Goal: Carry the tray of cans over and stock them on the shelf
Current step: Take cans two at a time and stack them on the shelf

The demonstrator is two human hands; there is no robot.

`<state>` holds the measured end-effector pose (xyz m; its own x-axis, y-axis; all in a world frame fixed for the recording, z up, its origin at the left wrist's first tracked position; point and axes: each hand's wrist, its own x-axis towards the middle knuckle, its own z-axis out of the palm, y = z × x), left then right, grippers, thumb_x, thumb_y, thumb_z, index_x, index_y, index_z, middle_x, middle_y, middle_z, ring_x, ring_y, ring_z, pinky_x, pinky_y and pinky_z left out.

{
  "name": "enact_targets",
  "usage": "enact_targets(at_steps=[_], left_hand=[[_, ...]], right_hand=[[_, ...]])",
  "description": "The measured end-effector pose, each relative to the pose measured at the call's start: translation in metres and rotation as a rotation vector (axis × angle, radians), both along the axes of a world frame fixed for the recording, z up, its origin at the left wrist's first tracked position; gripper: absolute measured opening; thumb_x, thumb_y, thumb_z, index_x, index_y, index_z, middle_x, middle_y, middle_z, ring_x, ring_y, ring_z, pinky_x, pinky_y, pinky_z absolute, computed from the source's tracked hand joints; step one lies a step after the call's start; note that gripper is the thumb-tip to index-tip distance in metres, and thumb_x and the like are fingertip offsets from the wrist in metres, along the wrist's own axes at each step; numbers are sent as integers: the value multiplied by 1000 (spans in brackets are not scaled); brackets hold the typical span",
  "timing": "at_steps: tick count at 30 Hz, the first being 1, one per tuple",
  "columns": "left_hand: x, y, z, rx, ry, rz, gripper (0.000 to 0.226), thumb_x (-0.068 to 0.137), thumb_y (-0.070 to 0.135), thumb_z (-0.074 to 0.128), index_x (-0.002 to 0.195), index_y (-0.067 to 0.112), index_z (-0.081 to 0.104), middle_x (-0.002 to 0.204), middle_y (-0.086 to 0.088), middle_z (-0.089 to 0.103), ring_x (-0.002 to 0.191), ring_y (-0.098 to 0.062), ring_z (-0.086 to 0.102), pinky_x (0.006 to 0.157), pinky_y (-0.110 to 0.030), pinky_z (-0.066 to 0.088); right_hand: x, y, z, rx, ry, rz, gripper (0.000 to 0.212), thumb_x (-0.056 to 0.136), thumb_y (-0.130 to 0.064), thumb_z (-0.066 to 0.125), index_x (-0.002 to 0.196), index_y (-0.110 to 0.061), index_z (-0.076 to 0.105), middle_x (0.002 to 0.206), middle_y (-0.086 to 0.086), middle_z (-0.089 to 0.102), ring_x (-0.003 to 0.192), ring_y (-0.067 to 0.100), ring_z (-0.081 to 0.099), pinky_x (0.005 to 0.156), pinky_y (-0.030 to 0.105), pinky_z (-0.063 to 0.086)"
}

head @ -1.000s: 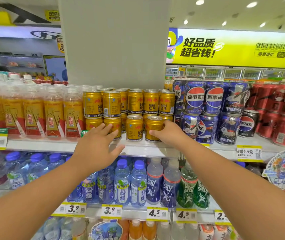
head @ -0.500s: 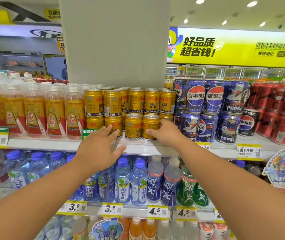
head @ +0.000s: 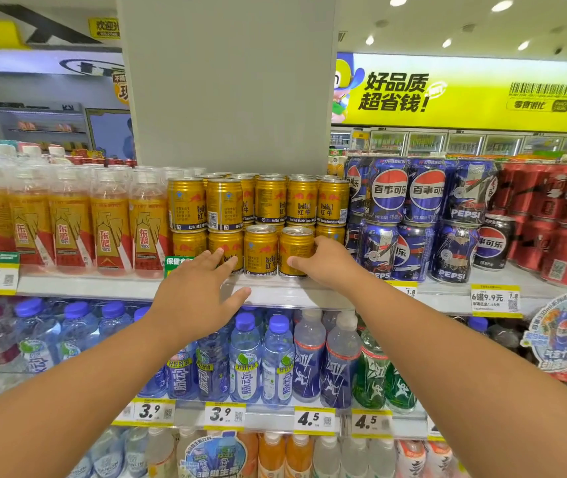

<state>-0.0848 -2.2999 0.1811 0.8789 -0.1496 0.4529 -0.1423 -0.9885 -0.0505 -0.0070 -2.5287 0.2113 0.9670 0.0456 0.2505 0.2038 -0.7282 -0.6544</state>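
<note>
At the shelf point(head: 285, 293) front: right hand point(head: 326, 262) grip wraps an end gold can point(head: 295, 251), aligning the row; left hand point(head: 194, 298) spread, steadying neighbours.

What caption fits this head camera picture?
Right hand grips a gold can on the shelf; left hand open beside it.

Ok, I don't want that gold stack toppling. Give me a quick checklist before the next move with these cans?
1. Right hand has hold of the front gold can: ok.
2. That can upright on the shelf: ok.
3. Left hand free: ok, open, holding nothing.
4. Neighbouring gold can upright: ok.
5. Upper tier of cans seated square: cannot tell.
6. Tray in reach: cannot tell, not in view.
</note>
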Motion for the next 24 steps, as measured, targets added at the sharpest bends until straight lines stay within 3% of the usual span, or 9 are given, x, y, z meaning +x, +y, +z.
enact_targets(at_steps=[5, 8, 11, 14, 16, 19, 24], left_hand=[[1, 2, 2, 6, 6, -5, 73, 92, 69, 32, 154, 32, 27, 163, 3, 21, 149, -17, 22, 117, -37, 27], [-1, 2, 0, 7, 15, -16, 72, 92, 68, 33, 154, 31, 27, 164, 2, 18, 149, -18, 21, 117, -37, 26], [-3, 3, 0, 1, 19, -30, 72, 93, 67, 34, 155, 31, 27, 164, 1, 16, 150, -18, 20, 117, -37, 26], [-3, 6, 0, -4, 25, -46, 72, 93, 66, 35, 155, 30, 27, 164, 0, 17, 150, -19, 21, 117, -38, 27], [-3, 7, 0, 1, 30, -47, 73, 93, 66, 34, 155, 30, 26, 164, -1, 17, 150, -20, 21, 117, -38, 26], [-2, 9, 0, 30, 29, -57, 73, 93, 66, 33, 156, 29, 24, 164, -3, 17, 150, -22, 19, 118, -39, 25], [0, 13, -5, 56, 6, -85, 73, 93, 67, 34, 155, 29, 26, 163, -7, 18, 150, -25, 19, 118, -42, 24]], right_hand=[[-8, -2, -1, -80, 13, -15, 51, 89, -46, 68, 125, -11, 57, 121, 8, 63, 110, 27, 60, 87, 36, 50], [-20, -4, -11, -232, -59, -69, 49, 92, -48, 62, 121, -10, 55, 119, 10, 62, 110, 29, 59, 83, 37, 50], [-37, -9, -26, -453, -254, -76, 49, 94, -49, 55, 125, -12, 52, 127, 11, 56, 123, 30, 52, 94, 43, 50], [-52, -16, -38, -618, -308, -38, 72, 100, -50, 43, 155, -7, 26, 162, 12, 24, 151, 31, 17, 120, 44, 26], [-57, -18, -43, -700, -273, -23, 79, 101, -55, 37, 159, -8, 12, 167, 10, 7, 154, 29, 3, 124, 44, 15], [-63, -18, -47, -732, -230, -20, 81, 99, -61, 33, 160, -12, 9, 167, 9, 1, 154, 29, 0, 124, 46, 12], [-78, -11, -49, -753, -235, -37, 76, 100, -60, 35, 159, -18, 13, 167, 8, 7, 154, 28, 5, 123, 45, 14]])
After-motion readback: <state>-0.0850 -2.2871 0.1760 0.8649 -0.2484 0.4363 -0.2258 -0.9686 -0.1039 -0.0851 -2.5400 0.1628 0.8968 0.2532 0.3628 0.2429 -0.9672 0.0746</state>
